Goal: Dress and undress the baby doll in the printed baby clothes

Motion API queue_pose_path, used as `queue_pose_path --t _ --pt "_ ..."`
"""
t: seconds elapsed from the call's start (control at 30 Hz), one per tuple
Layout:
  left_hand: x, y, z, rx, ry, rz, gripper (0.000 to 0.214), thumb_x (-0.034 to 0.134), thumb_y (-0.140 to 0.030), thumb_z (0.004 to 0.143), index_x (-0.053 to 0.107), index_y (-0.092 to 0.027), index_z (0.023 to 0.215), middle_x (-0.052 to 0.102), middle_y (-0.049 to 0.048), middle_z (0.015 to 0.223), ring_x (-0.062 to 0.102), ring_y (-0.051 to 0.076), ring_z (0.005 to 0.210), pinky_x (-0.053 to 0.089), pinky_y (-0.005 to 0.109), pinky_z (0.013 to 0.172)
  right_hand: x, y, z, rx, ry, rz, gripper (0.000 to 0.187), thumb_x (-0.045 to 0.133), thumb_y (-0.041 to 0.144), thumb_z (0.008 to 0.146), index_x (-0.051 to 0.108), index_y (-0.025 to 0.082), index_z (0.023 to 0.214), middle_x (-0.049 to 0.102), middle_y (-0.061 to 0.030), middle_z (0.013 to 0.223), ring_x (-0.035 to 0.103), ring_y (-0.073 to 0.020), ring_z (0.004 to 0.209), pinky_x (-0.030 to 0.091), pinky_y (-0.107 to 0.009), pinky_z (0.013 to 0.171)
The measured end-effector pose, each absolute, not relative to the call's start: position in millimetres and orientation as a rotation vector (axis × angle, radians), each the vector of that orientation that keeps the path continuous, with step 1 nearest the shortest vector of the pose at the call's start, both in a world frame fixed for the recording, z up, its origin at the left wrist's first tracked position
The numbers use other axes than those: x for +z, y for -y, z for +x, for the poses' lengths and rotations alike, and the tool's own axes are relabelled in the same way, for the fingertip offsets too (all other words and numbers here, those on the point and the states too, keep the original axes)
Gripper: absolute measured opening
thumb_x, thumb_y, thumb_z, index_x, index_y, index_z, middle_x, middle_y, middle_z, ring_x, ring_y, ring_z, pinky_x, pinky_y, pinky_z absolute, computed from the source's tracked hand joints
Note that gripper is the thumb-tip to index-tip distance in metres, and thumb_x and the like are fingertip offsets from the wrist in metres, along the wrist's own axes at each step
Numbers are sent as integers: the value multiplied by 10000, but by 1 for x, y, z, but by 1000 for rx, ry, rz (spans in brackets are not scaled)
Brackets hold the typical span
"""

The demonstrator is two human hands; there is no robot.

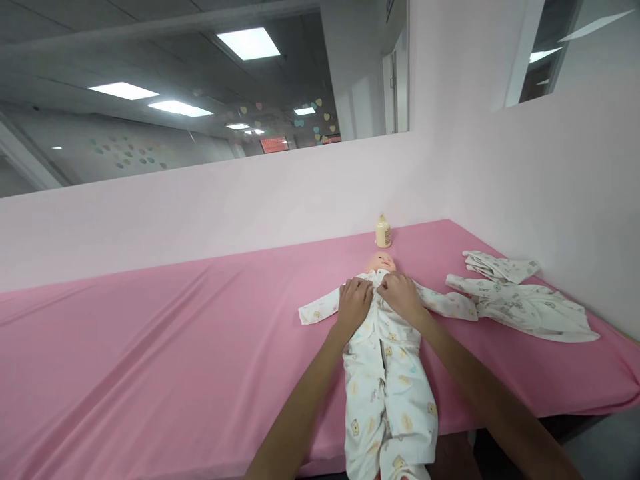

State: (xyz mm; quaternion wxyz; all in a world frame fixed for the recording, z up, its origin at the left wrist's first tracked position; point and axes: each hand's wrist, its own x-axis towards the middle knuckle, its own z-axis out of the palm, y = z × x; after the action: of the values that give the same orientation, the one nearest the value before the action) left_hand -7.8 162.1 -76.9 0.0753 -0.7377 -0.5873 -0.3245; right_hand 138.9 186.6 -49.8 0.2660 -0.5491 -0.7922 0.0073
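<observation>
A baby doll (383,261) lies on its back, head toward the wall, dressed in a white printed jacket (400,325) and matching trousers (407,393). The sleeves stretch out to both sides. On the upper left of the jacket front, my left hand (355,301) has its fingers curled onto the cloth near the chest opening. My right hand (400,297) is closed at the opposite edge, just below the doll's chin. Both hands appear to pinch the jacket's front edges; the fingertips and any fastener there are too small to make out.
Pink sheeting (165,360) covers the table. A cream pump bottle (383,233) stands behind the doll's head. To the right lie a folded white printed cloth (503,268) and a crumpled white garment (535,310), touching the right sleeve. A white wall with a window rises behind.
</observation>
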Motion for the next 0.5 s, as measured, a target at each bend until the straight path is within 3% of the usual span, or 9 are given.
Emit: queue_pose_path --t 0.13,0.27,0.5 --pt "-78 -165 -8 -979 1647 -2271 279 460 -149 887 638 -229 1087 608 77 1169 500 241 1111 385 398 923 -47 -186 143 -24 2219 -1470 176 488 165 825 644 172 743 679 -118 887 608 -220 781 370 -312 669" --pt "-77 -165 -7 -1028 1613 -2381 274 460 -193 912 635 -224 1121 618 65 1221 506 230 1160 377 398 962 -48 -182 139 -87 2189 -1454 184 462 167 831 641 154 792 676 -140 887 602 -237 841 376 -319 701" --pt "-70 -161 -6 -1113 1748 -2422 198 479 -292 928 620 -229 1052 656 47 1120 534 213 1089 372 380 927 -45 -185 141 488 1956 -1333 193 452 206 772 459 206 579 541 17 587 471 -135 576 274 -259 545"
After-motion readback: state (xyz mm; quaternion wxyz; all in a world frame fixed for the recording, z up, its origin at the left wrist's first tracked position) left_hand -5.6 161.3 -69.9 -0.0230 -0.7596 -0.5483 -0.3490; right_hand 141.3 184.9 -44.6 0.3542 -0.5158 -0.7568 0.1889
